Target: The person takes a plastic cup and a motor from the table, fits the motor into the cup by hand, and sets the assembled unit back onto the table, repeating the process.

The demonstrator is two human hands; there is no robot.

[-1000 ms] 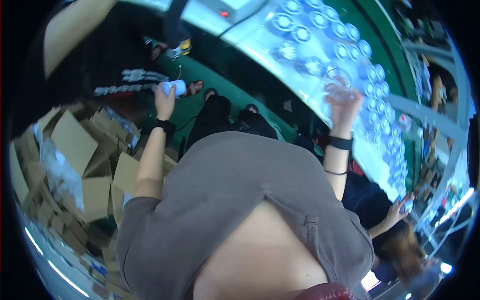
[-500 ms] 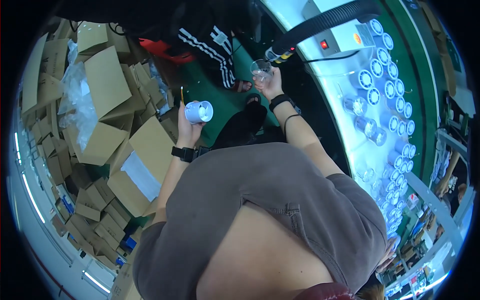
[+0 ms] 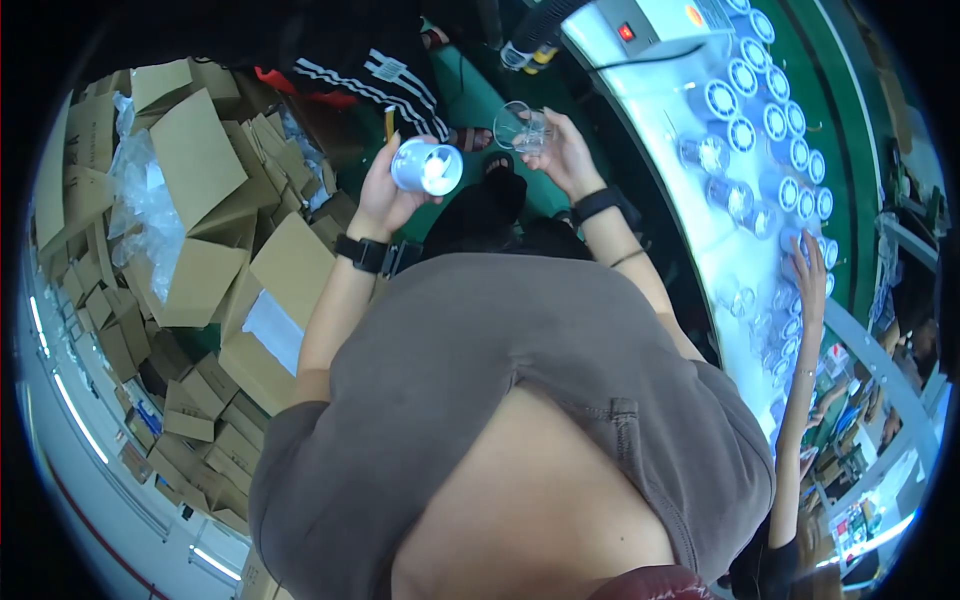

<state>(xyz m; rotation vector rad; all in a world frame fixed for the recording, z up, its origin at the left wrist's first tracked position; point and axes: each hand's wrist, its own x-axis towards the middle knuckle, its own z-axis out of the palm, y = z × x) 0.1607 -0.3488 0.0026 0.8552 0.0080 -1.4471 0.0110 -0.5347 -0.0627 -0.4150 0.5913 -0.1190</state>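
Observation:
My left hand (image 3: pixel 388 196) is closed around a pale cylindrical housing (image 3: pixel 408 168). The housing's open end faces up to the right and shows a white, blade-like part inside. A thin yellow-orange strip or wire (image 3: pixel 389 122) sticks up beside my left fingers. In my right hand (image 3: pixel 570 155) is a clear plastic cup (image 3: pixel 517 128), gripped by its side near one end. Its wide mouth points left, towards the housing. A gap separates the two pieces, and both are held in the air in front of my body.
On the right, a long white table (image 3: pixel 655 150) carries many pale cylinders (image 3: pixel 741 134) and a grey box (image 3: pixel 665 30) with a red switch. A black hose (image 3: pixel 545 28) hangs at its corner. Another person's hand (image 3: pixel 808 262) reaches among the cylinders. Cardboard boxes (image 3: pixel 205 190) pile up left.
My right hand has brought the clear cup away from the hose, down and left. My left hand has lifted the housing up and right. Another person's arm has come in over the table.

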